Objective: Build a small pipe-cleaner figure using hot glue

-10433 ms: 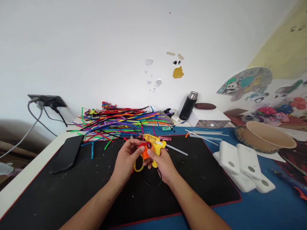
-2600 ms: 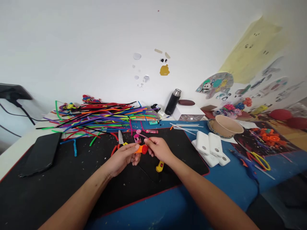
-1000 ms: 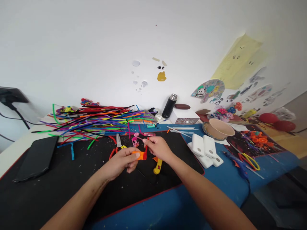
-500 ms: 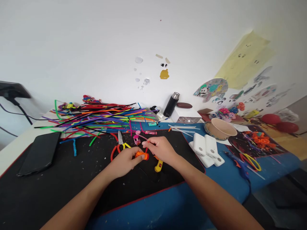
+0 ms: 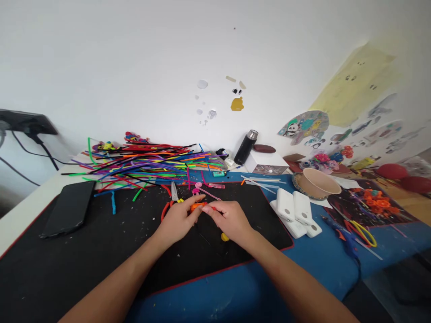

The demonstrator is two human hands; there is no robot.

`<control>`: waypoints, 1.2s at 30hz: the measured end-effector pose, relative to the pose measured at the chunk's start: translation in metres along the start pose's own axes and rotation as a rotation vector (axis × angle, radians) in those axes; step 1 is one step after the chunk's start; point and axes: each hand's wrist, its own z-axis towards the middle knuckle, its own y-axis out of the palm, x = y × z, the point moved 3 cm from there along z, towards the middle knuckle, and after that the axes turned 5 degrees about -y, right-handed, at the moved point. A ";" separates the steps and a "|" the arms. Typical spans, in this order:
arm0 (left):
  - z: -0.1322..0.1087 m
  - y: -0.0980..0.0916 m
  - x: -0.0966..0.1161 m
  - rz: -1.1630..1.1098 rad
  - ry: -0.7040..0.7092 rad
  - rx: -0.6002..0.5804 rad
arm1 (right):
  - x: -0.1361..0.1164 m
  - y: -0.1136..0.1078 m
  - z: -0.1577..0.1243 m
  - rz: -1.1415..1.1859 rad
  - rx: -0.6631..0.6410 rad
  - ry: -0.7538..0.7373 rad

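Cables (image 5: 47, 154) run from a black power socket (image 5: 28, 122) at the far left of my feed. Next to them I have a dark phone (image 5: 69, 208), flat across the edge of the black mat (image 5: 111, 255). Behind it a wide heap of coloured pipe cleaners (image 5: 151, 161) spreads along the wall. Scissors (image 5: 174, 192) lie just beyond the left hand (image 5: 175, 224), blade pointing away from me, handles partly covered.

That hand is closed between thumb and fingers on an orange piece (image 5: 198, 207), held over the middle of the mat. At the right end of the piece, the right hand (image 5: 232, 220) pinches a red strip (image 5: 210, 207), mostly hidden by the fingers; the two hands almost meet. Under the right hand I make out a yellow object (image 5: 225, 237), largely covered. Beyond lies a teal lighter (image 5: 220, 173), then a black flask (image 5: 245, 147) tilted against the wall. Further right come white devices (image 5: 293, 211) in a stack, a beige bowl (image 5: 318, 181), and a blue glue gun (image 5: 350, 244) beside yellow-and-red-handled scissors (image 5: 365, 234).
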 end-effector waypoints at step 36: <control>-0.006 -0.014 0.004 -0.141 0.194 0.307 | 0.010 0.025 -0.023 0.588 0.241 0.222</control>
